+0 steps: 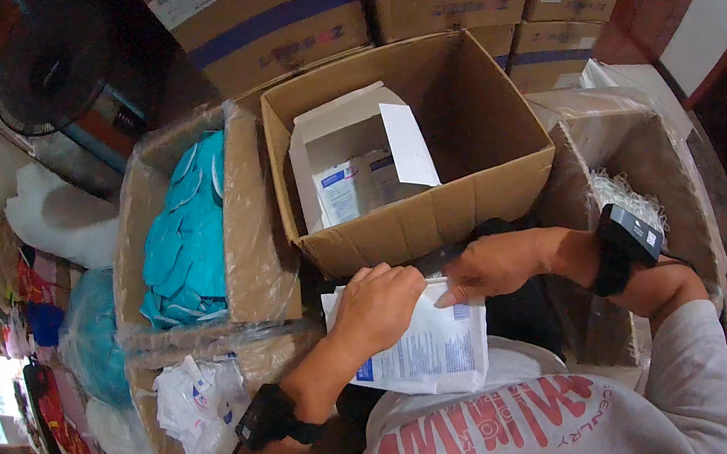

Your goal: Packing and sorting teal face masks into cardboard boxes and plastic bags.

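Note:
A white pouch with blue and small dark print (432, 350) lies at my lap, its top edge toward the open box. My left hand (382, 306) is curled over the pouch's upper left edge, fingers closed on it. At the upper right corner, my right hand (495, 265) grips it, the thumb lying on the front face. Just beyond my hands stands an open cardboard box (439, 219). Inside that box sits a white carton (306, 184) with its flap raised, holding similar printed pouches (357, 187).
To the left, a plastic-lined box (254, 236) holds teal folded pieces (187, 237); below it are loose white printed packets (200, 399). A box on the right (686, 173) contains white stringy material (622, 193). Large taped cartons (279, 10) are stacked behind. A fan (54, 72) stands far left.

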Tool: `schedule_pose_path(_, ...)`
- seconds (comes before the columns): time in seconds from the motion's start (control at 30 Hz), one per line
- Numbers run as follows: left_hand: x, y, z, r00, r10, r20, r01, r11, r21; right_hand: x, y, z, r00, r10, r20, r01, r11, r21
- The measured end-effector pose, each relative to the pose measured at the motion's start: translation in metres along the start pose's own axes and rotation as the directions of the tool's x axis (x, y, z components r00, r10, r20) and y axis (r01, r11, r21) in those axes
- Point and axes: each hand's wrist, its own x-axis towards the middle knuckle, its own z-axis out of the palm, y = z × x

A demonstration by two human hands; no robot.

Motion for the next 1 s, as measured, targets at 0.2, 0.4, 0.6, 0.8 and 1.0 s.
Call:
schedule_pose_path(0.2,-0.015,-0.005,0.009,0.992,-0.084,0.096,0.106,0.960,-0.259,0.013,0.000,0.014,0.999,-0.011,-0.033,0.005,0.983,-0.186)
schedule_pose_path(0.4,-0.020,-0.010,0.015,0.995,-0.024,0.101,0.035,0.993,-0.113,0.021,-0.001,0.020,0.999,-0.042,-0.019,0.036,0.965,-0.260)
schedule_pose_path(0.6,-0.026,-0.007,0.018,0.989,-0.097,0.110,0.120,0.965,-0.232,0.018,-0.005,0.029,0.941,-0.297,-0.165,0.191,0.864,-0.465)
schedule_pose_path(0.8,-0.033,-0.025,0.070,0.953,-0.293,0.079,0.289,0.797,-0.530,0.024,-0.009,0.041,0.851,-0.509,-0.132,0.295,0.670,-0.681)
schedule_pose_path(1.0,-0.009,-0.071,0.067,0.864,-0.503,-0.002,0.392,0.676,-0.624,0.024,-0.029,0.030,0.762,-0.595,-0.255,0.276,0.655,-0.704)
